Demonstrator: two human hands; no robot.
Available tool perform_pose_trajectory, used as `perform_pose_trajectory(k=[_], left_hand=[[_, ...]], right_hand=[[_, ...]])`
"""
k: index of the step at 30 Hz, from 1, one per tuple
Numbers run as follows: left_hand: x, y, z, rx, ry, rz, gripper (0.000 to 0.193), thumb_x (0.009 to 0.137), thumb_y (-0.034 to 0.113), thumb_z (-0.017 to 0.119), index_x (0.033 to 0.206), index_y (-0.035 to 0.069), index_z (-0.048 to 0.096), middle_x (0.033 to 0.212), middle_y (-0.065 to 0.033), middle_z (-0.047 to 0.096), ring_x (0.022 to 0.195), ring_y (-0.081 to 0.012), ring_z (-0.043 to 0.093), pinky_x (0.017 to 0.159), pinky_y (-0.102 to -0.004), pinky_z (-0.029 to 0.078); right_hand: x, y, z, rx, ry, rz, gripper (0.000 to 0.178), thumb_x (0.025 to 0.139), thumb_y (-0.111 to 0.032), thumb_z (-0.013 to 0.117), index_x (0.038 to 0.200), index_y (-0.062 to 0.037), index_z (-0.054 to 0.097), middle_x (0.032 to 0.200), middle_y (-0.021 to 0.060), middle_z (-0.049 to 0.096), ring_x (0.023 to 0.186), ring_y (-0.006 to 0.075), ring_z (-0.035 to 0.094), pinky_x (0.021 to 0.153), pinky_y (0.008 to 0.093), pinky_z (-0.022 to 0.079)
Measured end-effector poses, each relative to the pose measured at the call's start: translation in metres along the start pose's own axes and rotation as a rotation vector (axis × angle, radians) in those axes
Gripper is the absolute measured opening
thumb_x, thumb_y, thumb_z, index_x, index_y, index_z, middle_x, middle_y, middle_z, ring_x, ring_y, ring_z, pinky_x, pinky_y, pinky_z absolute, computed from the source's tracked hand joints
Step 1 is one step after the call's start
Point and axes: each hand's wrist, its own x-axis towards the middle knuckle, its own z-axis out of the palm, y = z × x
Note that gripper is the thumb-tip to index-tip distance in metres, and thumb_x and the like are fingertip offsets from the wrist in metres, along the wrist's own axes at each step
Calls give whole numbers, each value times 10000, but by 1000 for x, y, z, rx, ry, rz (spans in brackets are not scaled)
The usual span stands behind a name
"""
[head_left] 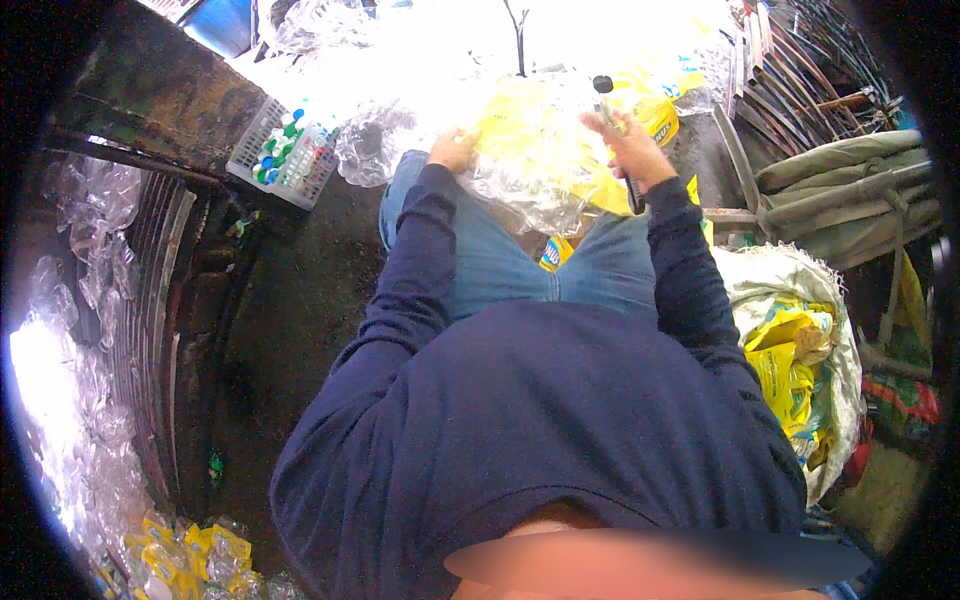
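Left: passage over dark floor [300,285] between ridged panel [150,320] and left sleeve [395,285]; white crate [312,182] obstructs far end. Between left hand [455,150] and right hand [642,152]: barred by crumpled plastic film [535,150]. Right: open woven sack [770,270] crowds right sleeve [688,270].

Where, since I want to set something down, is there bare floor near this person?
Dark floor that looks bare lies between the cap-filled crate, the dark ledge and the left sleeve. Crowded: the lap, under clear and yellow plastic; the right side, by the stuffed sack; lower left, with heaped plastic.
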Motion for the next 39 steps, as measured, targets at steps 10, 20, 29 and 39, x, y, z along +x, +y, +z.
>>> perform_pose_trajectory(k=[10, 20, 29, 39], left_hand=[[-29, 53, -1, 191, 554, 246, 84, 822, 94, 551, 837, 16, 527, 859, -149, 606, 804, -353, 573, 682, -409, 449], [-75, 160, 10, -451, 196, 471, 72, 879, 94, 535, 913, 34, 515, 763, -122, 624, 760, -258, 630, 677, -330, 473], [-140, 353, 66, -876, -327, 1088, 218, 850, 13, 562, 1064, 3, 523, 1027, -134, 589, 976, -251, 575, 849, -342, 454], [-122, 356, 106, -597, -573, 1200, 441, 789, 103, 648, 1199, 82, 488, 1045, -128, 617, 931, -295, 605, 789, -387, 480]], right_hand=[[14, 89, 38, 498, -37, 206, 488, 740, -371, 750, 1071, -94, 521, 836, 32, 634, 767, 114, 654, 404, 189, 348], [36, 126, 69, 466, -13, 163, 501, 751, -319, 745, 1024, -15, 455, 818, 149, 655, 627, 188, 658, 410, 235, 432], [27, 125, 82, 523, 35, 193, 463, 763, -341, 732, 1002, -31, 486, 817, 133, 658, 648, 171, 657, 423, 228, 408], [17, 109, 74, 563, -53, 92, 521, 756, -308, 735, 1075, -5, 457, 907, 181, 649, 787, 199, 665, 535, 258, 464]])
